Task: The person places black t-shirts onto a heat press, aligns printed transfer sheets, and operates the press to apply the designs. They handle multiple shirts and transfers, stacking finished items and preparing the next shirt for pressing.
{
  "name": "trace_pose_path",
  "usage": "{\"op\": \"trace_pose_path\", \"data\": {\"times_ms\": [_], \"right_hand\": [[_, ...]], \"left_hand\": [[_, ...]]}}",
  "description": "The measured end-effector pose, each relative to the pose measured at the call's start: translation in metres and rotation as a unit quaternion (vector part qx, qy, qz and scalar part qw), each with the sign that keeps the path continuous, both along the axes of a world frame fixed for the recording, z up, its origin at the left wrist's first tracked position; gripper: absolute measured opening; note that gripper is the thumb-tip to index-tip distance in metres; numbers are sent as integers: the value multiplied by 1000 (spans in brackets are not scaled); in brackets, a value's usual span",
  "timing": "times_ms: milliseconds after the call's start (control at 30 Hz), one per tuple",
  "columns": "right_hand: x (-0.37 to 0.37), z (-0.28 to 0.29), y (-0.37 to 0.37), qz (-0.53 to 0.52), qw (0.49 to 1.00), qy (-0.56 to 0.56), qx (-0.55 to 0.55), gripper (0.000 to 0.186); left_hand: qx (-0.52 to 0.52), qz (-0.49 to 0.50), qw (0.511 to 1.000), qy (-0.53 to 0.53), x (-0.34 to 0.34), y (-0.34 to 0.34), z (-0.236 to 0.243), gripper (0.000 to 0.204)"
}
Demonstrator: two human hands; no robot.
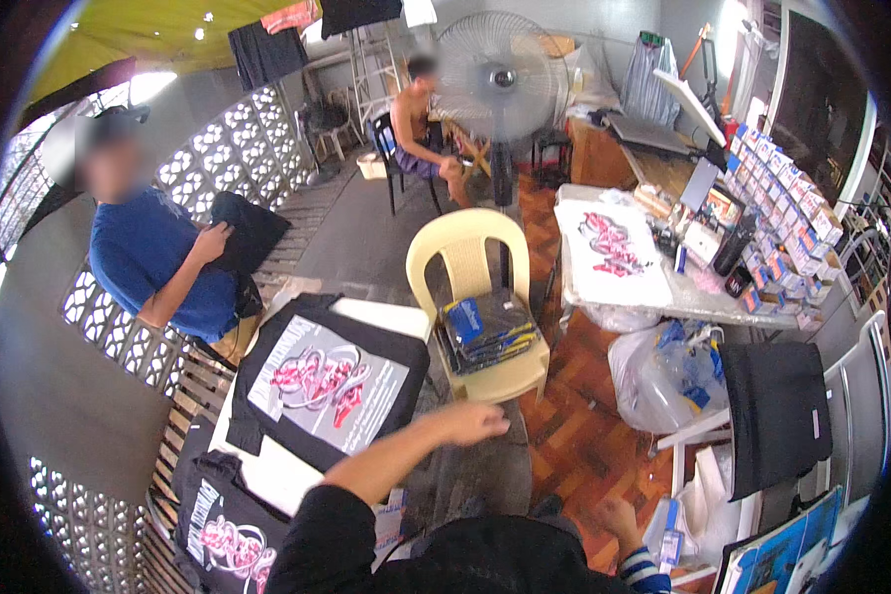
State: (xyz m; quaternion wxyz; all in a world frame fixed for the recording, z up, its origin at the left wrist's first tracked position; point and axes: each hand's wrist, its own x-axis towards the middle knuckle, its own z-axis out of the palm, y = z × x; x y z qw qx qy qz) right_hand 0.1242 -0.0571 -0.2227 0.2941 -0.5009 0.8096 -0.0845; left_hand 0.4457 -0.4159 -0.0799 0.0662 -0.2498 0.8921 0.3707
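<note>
My left hand (473, 424) reaches across in front of the cream plastic chair (468, 238), its fingers curled in and nothing showing in them. A stack of packed dark garments, with a blue and yellow package (475, 319) on top, lies on the chair seat. Left of my forearm, a black printed T-shirt (406, 342) is spread on a white board (277, 473). Nearer me lies a second black printed shirt (230, 510). A smaller hand (619, 519) with a striped cuff shows at the lower right; the cuff differs from my black sleeve, and my own right hand is out of sight.
A person in blue (163, 257) at left holds black cloth (247, 233). Another person (414, 134) sits beyond, beside a large stand fan (502, 77). The right-hand table (693, 305) bears a printed white sheet (612, 243) and small boxes. Plastic bags (653, 376) lie beneath.
</note>
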Motion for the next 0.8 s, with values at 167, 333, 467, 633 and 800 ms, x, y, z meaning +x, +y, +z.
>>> {"op": "trace_pose_path", "data": {"times_ms": [167,333,467,633,800], "right_hand": [[-51,-112,169,-113,983,-55,132,22],[-23,-98,207,-300,911,-225,169,21],[-19,-107,181,-300,902,-276,145,21],[-33,-80,115,-394,855,-328,73,23],[-75,-107,72,-321,889,-326,5,15]], "left_hand": [[36,-1,978,-203,85,77,-196,57],[89,-42,900,-425,185,124,-293,56],[3,-25,956,-293,159,124,-299,46],[56,66,981,-172,65,150,-241,36],[131,215,965,-78,38,144,-231,35]]}}
